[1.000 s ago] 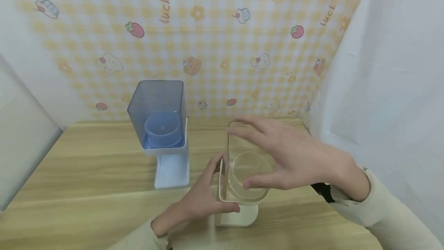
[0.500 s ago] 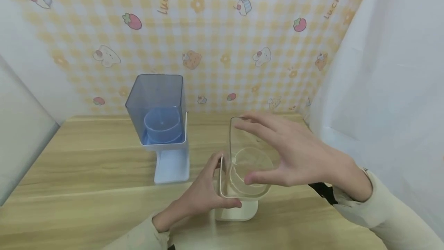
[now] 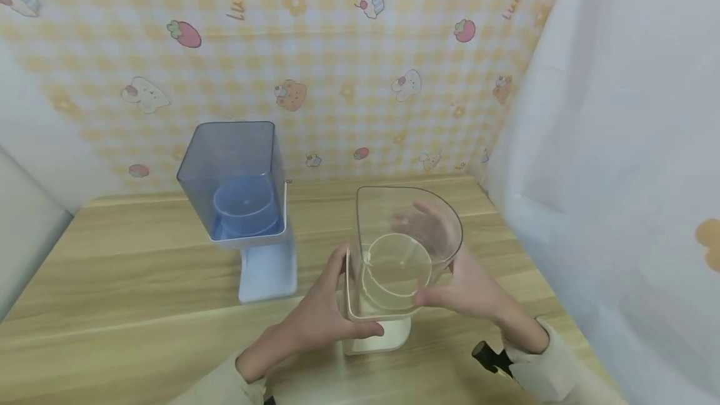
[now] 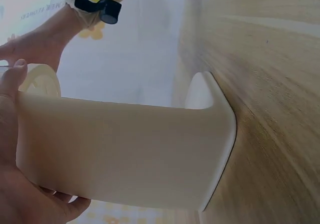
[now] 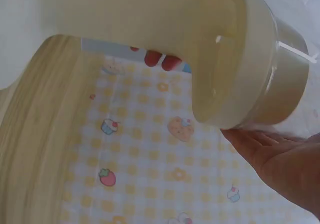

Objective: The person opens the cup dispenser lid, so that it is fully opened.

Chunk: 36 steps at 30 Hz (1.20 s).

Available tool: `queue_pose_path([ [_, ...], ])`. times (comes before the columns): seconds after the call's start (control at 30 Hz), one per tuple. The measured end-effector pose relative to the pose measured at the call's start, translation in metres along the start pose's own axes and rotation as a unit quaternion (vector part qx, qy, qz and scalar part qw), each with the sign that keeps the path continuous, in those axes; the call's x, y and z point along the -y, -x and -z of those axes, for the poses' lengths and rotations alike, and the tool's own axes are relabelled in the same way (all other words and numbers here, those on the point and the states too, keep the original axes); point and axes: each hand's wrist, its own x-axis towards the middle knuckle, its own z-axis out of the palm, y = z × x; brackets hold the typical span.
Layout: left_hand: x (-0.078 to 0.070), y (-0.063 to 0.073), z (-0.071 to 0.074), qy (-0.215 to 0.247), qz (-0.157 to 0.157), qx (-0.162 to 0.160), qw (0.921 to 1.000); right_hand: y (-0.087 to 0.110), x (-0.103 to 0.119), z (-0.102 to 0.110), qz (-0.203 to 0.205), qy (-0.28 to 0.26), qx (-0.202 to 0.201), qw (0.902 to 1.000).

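On the wooden surface (image 3: 135,324), right of the blue dispenser (image 3: 247,205), stands your cream stand (image 4: 125,154), bearing the clear container (image 3: 388,224). You seem to be steadying the pair; your next move likely calls for even pressure. Your left hand (image 3: 317,311) clasps the stand's upper end; your right hand's (image 3: 472,286) grip curves wide around the container, thumb in front.

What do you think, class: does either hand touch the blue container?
No, the left hand and right hand hold the cream container, apart from the blue container.
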Motion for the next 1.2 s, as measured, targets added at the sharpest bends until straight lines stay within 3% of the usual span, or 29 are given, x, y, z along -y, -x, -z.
queue_pose_path([
  [0.2,0.001,-0.002,0.001,-0.043,-0.019,0.004,0.9989,-0.005,0.001,-0.004,0.002,0.003,0.008,1.0],
  [0.3,0.0,-0.003,0.002,-0.062,-0.008,0.004,0.998,-0.008,0.003,-0.003,0.01,0.031,0.012,0.9994],
  [0.43,-0.002,-0.007,0.003,-0.068,0.016,0.012,0.9975,-0.008,0.008,0.001,-0.01,0.052,0.009,0.9986],
  [0.7,-0.005,-0.006,0.009,-0.068,0.045,0.023,0.9964,-0.01,0.007,-0.004,0.008,0.048,0.007,0.9988],
  [0.93,0.001,-0.007,0.006,-0.048,0.005,0.011,0.9988,-0.007,0.003,-0.005,-0.006,0.047,-0.014,0.9988],
  [1.1,0.008,-0.006,-0.001,-0.006,-0.043,-0.002,0.999,-0.006,-0.009,-0.01,0.041,-0.011,-0.03,0.9986],
  [1.2,0.008,-0.007,-0.004,0.015,-0.059,-0.003,0.9981,-0.006,-0.01,-0.013,0.066,-0.018,-0.033,0.9971],
])
